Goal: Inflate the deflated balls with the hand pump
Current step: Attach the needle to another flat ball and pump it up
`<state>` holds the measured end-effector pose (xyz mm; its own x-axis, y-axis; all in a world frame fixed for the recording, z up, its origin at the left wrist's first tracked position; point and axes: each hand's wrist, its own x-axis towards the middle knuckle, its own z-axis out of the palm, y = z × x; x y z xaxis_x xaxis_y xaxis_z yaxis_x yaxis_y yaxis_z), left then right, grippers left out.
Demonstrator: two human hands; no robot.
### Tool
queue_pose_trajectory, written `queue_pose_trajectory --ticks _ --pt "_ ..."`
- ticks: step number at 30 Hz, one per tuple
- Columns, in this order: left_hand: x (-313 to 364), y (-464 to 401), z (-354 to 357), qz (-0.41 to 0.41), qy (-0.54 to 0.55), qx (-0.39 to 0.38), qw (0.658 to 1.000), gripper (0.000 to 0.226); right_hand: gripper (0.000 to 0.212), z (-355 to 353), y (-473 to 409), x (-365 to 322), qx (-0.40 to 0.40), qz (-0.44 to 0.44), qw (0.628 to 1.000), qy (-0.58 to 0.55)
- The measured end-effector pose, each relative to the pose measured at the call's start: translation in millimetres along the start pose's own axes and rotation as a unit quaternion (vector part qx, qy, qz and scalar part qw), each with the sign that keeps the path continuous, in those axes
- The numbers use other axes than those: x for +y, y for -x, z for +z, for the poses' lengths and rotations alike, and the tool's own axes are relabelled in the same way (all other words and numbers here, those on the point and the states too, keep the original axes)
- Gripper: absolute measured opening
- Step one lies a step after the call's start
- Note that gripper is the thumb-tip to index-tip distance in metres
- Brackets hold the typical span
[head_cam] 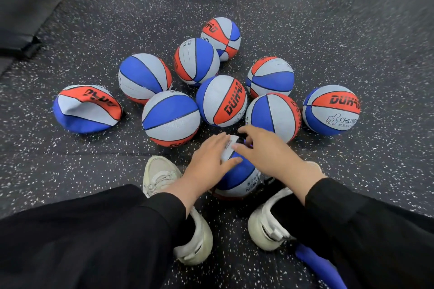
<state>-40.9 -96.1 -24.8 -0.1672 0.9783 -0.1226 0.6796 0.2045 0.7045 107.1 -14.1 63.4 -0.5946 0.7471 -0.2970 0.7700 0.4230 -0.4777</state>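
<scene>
In the lower centre of the frame, the ball (237,172) being worked on sits on the floor between the two white shoes (162,175). The left hand (209,158) lies flat on top of it, fingers straight, pressing it steady. The right hand (263,145) has its fingers curled around a small dark part (243,139) at the top of the ball, probably the nozzle end of the pump, but it is mostly hidden and I cannot tell exactly what it is.

The risk, as I judge it, is at the valve. If the ball rolls under the flat hand, the needle could bend or slip out, and the air would escape. The ball is round and only held from above, so a sideways push may move it toward the other balls just behind.

One flat ball (87,109) lies collapsed at the middle left, apart from the group; it is not yet inflated. Eight round balls (222,101) stand close together in the centre.

The floor (352,30) is dark rubber with white speckles. A dark mat (21,19) lies in the upper left corner. A blue object (319,267) shows at the lower right, partly hidden by the black sleeve (352,218).
</scene>
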Motion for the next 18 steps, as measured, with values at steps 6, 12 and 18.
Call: queue_pose_trajectory --ticks 6,12,18 --pt "-4.4 -3.8 -0.6 -0.016 -0.027 -0.023 0.999 0.106 0.024 17.0 -12.6 5.2 0.008 -0.003 1.000 0.019" --pt "-4.2 -10.6 6.7 -0.027 -0.032 -0.014 0.999 0.111 0.027 22.4 -22.8 5.4 0.041 0.028 0.999 0.005" --pt "-2.1 -11.9 10.3 -0.027 -0.047 -0.013 0.998 0.124 0.025 22.9 -22.5 5.8 0.037 0.007 0.998 0.042"
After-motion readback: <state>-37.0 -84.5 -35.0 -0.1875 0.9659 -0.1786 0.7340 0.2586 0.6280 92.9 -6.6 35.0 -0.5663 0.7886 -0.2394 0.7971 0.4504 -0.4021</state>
